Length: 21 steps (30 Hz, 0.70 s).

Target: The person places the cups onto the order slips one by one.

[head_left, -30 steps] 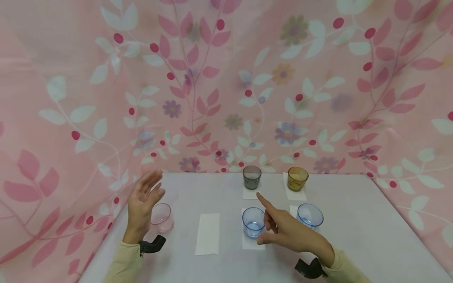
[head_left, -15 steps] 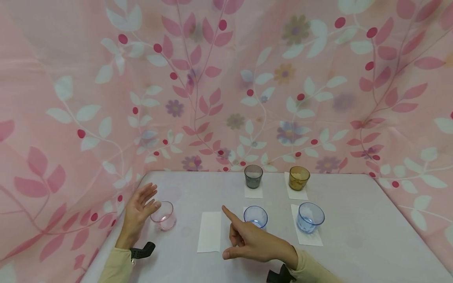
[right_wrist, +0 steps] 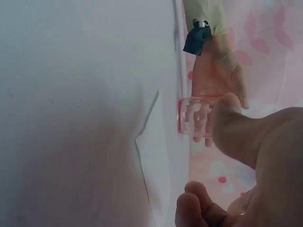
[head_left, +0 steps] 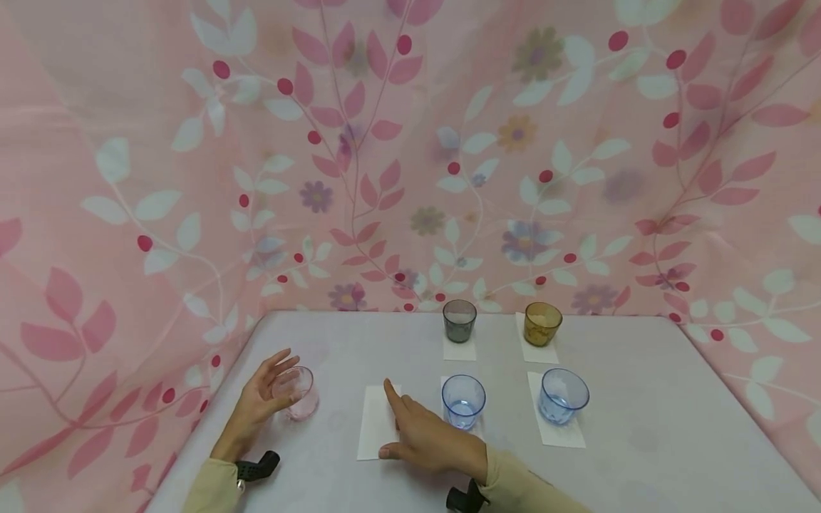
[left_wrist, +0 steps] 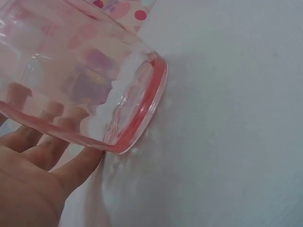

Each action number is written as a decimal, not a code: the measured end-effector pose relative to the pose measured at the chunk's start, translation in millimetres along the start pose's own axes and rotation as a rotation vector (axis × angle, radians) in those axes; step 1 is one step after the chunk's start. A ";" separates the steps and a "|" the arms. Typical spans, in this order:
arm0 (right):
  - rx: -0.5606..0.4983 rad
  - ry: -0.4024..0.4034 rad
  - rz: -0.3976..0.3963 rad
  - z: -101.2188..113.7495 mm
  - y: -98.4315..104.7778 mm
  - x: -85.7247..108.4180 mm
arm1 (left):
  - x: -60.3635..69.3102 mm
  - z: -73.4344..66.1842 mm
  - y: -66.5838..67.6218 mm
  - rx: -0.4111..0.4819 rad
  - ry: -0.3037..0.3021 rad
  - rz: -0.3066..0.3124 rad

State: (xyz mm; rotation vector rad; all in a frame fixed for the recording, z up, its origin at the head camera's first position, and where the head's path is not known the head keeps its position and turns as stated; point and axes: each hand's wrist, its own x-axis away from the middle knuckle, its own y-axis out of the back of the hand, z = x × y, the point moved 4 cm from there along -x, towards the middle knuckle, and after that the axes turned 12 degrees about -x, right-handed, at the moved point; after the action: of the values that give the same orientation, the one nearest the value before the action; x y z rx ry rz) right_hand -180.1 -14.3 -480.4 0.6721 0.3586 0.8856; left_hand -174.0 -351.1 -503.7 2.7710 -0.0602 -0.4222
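My left hand (head_left: 253, 406) is at a clear pink glass (head_left: 306, 405) standing on the white table. Its thumb lies in front of the glass and its fingers reach round the far side. Through the pink glass (left_wrist: 90, 71) in the left wrist view, the fingers show behind the wall; whether they press on it is unclear. My right hand (head_left: 430, 436) hovers over a blank white paper strip (head_left: 372, 424), holding nothing. Its index finger and thumb are extended apart, the other fingers bent. Just right of it stands a blue glass (head_left: 463, 404).
Another blue glass (head_left: 563, 399) stands on a paper strip (head_left: 564, 436) at the right. Farther back are a grey glass (head_left: 459, 322) and an amber glass (head_left: 542, 325), also on strips. A floral pink curtain (head_left: 410, 157) hangs behind the table.
My right hand has moved left from the near blue glass to over the bare strip. My left hand has come down, its thumb and fingers now about the pink glass.
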 end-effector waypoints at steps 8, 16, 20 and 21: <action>0.160 -0.080 -0.030 -12.5 -4.9 -11.2 | 0.0 3.3 -4.8 -0.043 0.032 -0.004; 0.183 -0.159 0.019 -24.1 -9.5 -15.1 | -1.0 4.2 -10.2 -0.030 0.002 0.049; 0.200 -0.159 0.019 -25.7 -10.7 -16.3 | -1.5 6.0 -10.6 0.005 -0.037 0.070; 0.204 -0.162 0.021 -26.1 -11.1 -16.9 | -1.7 6.6 -10.3 0.010 -0.051 0.075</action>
State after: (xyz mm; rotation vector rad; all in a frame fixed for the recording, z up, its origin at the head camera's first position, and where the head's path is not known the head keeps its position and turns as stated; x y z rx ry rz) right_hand -197.9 -22.8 -507.0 0.9312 0.2995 0.8144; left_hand -177.7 -343.3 -512.6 2.7571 -0.1782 -0.4747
